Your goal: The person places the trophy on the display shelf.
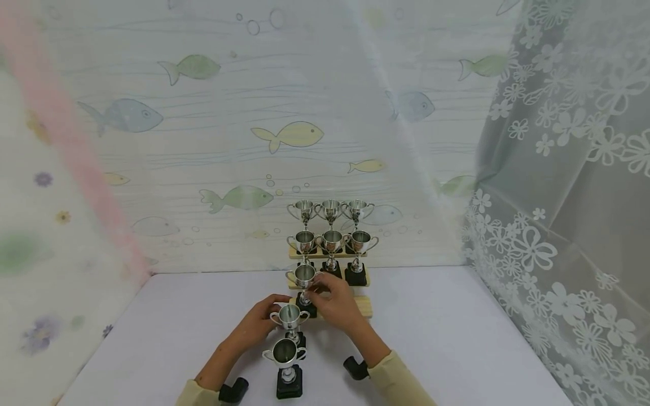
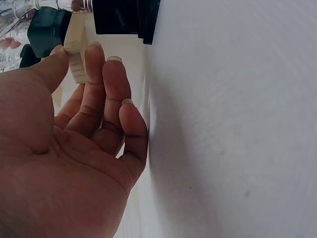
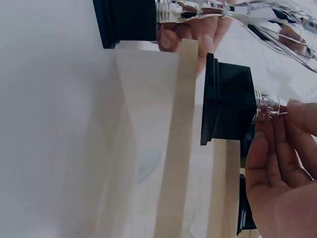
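Note:
A small silver trophy cup (image 1: pixel 305 275) with two handles and a black base (image 3: pixel 230 99) is upright over the left end of the lowest wooden step (image 1: pixel 363 306). My right hand (image 1: pixel 336 301) pinches it by the stem, just above the base. Whether the base touches the wood, I cannot tell. My left hand (image 1: pixel 260 322) is beside that step's left end, fingers loosely bent, the thumb tip close to or against the wood (image 2: pixel 76 54). Two more trophies, a nearer one (image 1: pixel 284 355) and one behind it (image 1: pixel 289 318), stand on the table between my forearms.
Behind, the upper wooden steps (image 1: pixel 291 255) hold two rows of matching trophies, such as the one at the right (image 1: pixel 360 242). A white table (image 1: pixel 431 332) lies under everything. A fish-print curtain (image 1: pixel 304 84) hangs at the back, a lace one (image 1: pixel 569 197) at the right.

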`<state>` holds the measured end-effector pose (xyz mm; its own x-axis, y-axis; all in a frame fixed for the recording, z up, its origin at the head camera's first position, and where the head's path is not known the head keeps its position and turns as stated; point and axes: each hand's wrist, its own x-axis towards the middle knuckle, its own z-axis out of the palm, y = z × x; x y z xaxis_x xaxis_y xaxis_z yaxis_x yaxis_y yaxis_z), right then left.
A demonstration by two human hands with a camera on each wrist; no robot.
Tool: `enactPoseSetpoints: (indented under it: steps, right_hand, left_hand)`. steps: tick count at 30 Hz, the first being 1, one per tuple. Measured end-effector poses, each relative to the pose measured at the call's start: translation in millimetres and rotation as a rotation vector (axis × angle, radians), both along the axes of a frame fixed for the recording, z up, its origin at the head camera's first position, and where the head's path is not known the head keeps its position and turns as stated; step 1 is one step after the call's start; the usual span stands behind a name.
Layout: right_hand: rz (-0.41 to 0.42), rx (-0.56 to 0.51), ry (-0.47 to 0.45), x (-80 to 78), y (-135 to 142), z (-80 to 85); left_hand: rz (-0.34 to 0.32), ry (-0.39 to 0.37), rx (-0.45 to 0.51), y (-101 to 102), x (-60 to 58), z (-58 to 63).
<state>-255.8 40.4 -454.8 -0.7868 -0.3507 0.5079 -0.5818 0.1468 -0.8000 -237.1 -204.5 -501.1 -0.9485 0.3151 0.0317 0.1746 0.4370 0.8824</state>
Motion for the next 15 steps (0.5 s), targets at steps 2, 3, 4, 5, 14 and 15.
enactPoseSetpoints:
  steps: [2, 3, 4, 5, 14, 15]
  right_hand:
    - [0.003, -0.004, 0.006, 0.0, -1.0, -1.0]
    - [0.001, -0.001, 0.007, 0.0, -1.5, -1.4]
    - [-0.002, 0.002, 0.005, 0.0, -2.0, -1.6]
    - [-0.005, 0.003, -0.003, 0.0, -2.4, -1.7]
    - [-0.063, 0.02, 0.016, 3.1, -4.2, -2.3]
    - [-0.066, 0.023, 0.013, 3.5, -4.3, -2.2]
  left_hand:
    - [-0.004, 0.001, 0.002, 0.2, -0.4, -0.2]
    - [-0.006, 0.003, 0.003, 0.1, -0.4, -0.1]
    - [-0.008, 0.005, 0.006, 0.1, -0.5, -0.2]
    - [-0.009, 0.006, 0.007, 0.1, -0.8, -0.5]
    - [-0.013, 0.009, 0.009, -0.2, -0.5, -1.5]
    - [-0.013, 0.011, 0.012, -0.3, -0.1, -1.1]
